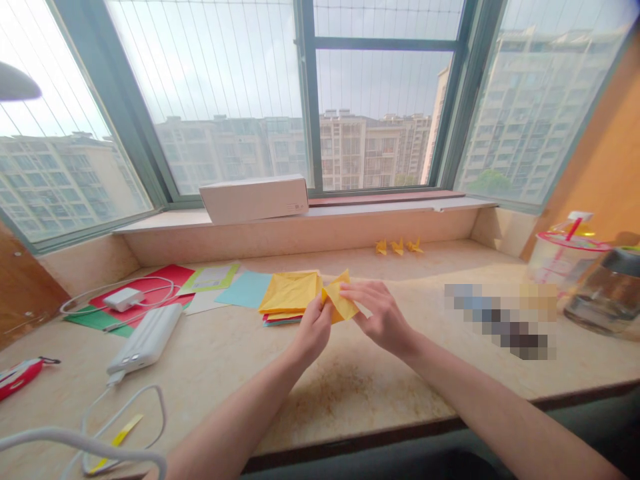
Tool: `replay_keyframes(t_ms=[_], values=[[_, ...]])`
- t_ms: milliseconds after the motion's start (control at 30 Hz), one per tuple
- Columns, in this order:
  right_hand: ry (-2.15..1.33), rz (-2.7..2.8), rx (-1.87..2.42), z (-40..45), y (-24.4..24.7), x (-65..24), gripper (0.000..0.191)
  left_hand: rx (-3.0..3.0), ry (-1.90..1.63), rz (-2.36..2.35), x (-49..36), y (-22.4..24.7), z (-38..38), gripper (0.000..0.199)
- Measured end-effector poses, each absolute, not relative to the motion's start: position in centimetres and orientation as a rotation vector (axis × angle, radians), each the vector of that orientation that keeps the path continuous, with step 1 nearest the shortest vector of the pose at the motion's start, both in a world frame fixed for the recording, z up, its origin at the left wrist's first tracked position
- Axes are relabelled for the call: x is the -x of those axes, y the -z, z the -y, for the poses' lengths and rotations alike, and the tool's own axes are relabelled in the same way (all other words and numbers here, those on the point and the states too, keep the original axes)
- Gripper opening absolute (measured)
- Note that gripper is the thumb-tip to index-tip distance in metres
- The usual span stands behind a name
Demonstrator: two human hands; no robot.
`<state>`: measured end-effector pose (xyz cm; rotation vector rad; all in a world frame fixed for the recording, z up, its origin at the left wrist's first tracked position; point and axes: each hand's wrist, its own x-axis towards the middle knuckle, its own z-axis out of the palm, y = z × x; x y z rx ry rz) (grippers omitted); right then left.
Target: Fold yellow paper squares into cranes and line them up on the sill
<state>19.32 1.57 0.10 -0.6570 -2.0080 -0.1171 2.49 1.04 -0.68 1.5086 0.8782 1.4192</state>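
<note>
A partly folded sheet of yellow origami paper [344,305] is held up between my two hands above the stone counter. My left hand [316,327] pinches its lower left side with thumb and fingers. On the right side, my right hand [377,310] grips the paper's edge, fingers bent over it. Just left of the paper lies a stack of coloured paper [290,293], yellow on top with red and blue sheets beneath. Several small folded yellow paper cranes [398,247] stand in a row by the back wall.
A white power bank [145,339], its cables and a charger [123,299] lie left among coloured sheets [165,277]. A red tool [23,375] sits far left. A white box [255,199] rests on the sill. At right stand a lidded cup [565,263] and a glass pot [605,293].
</note>
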Motion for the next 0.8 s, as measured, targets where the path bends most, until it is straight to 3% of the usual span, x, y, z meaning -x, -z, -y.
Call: replay_keyframes(t_ms=[500, 800], values=[[0.118, 2.043, 0.706, -0.6, -0.7, -19.1, 0.031, -1.311, -1.412, -0.657, -2.2, 0.6, -1.1, 0.031], [0.147, 2.081, 0.773, -1.0, -0.6, -19.3, 0.052, -1.296, -1.373, -0.748, -2.3, 1.1, -1.1, 0.033]])
